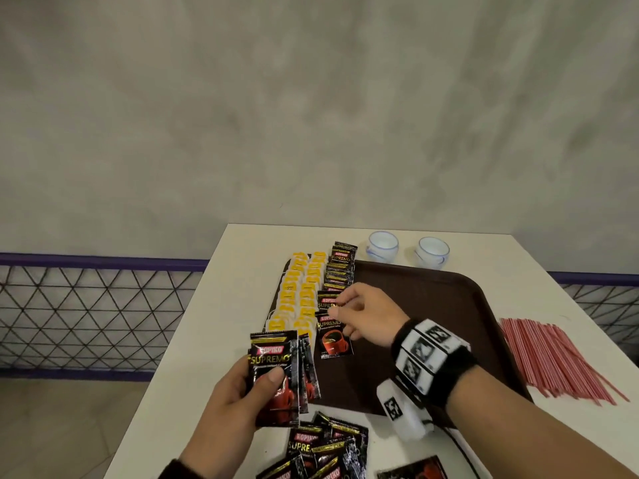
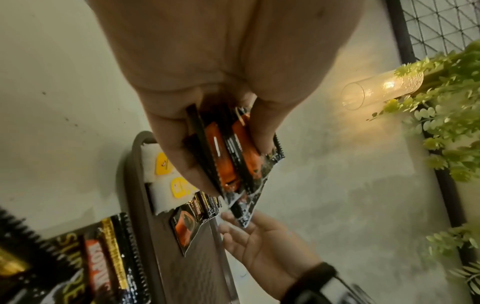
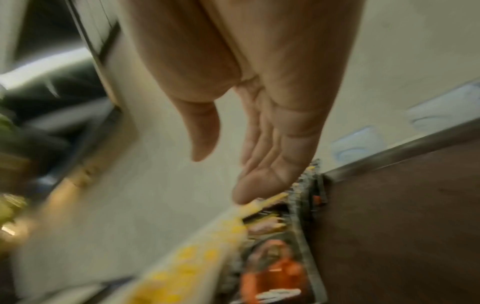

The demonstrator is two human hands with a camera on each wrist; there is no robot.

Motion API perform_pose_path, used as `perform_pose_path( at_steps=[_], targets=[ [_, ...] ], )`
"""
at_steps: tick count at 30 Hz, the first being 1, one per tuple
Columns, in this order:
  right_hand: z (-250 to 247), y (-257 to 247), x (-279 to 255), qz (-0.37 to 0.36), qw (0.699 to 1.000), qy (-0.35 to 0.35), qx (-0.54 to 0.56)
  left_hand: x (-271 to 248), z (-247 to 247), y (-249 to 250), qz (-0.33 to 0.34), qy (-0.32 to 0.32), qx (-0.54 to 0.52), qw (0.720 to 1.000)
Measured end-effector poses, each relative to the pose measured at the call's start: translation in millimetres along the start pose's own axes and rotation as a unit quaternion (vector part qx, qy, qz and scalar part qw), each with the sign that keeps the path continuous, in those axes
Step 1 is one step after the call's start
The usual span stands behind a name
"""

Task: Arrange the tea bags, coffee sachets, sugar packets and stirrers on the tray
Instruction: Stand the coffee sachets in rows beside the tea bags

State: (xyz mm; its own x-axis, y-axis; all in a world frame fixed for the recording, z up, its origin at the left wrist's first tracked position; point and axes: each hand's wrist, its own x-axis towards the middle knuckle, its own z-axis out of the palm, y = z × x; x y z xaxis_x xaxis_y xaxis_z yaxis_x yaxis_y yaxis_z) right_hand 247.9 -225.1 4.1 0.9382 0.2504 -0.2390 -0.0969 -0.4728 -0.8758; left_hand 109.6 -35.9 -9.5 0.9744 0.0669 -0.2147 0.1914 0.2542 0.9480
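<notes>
A brown tray (image 1: 432,305) lies on the white table. Two columns of yellow-tagged tea bags (image 1: 297,295) fill its left side. Beside them runs a row of black coffee sachets (image 1: 340,271); the nearest one (image 1: 333,337) lies flat. My left hand (image 1: 259,378) grips a stack of coffee sachets (image 2: 228,156) just off the tray's near left corner. My right hand (image 1: 349,316) hovers over the lower end of the sachet row, fingers loosely extended and holding nothing (image 3: 223,174). Red stirrers (image 1: 553,361) lie in a bundle right of the tray.
Several loose coffee sachets (image 1: 328,447) lie on the table at the front edge. Two small white cups (image 1: 382,245) (image 1: 432,252) stand behind the tray. The tray's middle and right (image 3: 402,226) are bare. A wire fence and a grey wall stand behind the table.
</notes>
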Motion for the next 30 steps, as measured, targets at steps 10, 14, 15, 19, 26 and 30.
perform_pose_path(
  at_steps=[10,14,15,19,26,30],
  targets=[
    [18,26,-56,-0.074,0.990,-0.097,0.068,8,15,-11,0.022,-0.034,0.031,0.999],
    [4,40,-35,0.007,0.998,-0.035,0.051,10,4,-13,0.027,0.026,0.037,0.999],
    [3,43,-27,0.037,0.999,-0.026,0.031,11,1,-13,0.026,0.034,0.037,0.998],
    [11,48,-2,0.120,0.993,-0.007,0.003,11,-5,-15,0.021,0.053,0.036,0.998],
    [27,31,10,0.141,0.980,0.094,-0.105,7,-7,-14,0.031,0.058,0.056,0.996],
    [23,33,11,0.161,0.975,0.067,-0.136,9,-11,-17,0.030,0.043,0.084,0.995]
  ],
)
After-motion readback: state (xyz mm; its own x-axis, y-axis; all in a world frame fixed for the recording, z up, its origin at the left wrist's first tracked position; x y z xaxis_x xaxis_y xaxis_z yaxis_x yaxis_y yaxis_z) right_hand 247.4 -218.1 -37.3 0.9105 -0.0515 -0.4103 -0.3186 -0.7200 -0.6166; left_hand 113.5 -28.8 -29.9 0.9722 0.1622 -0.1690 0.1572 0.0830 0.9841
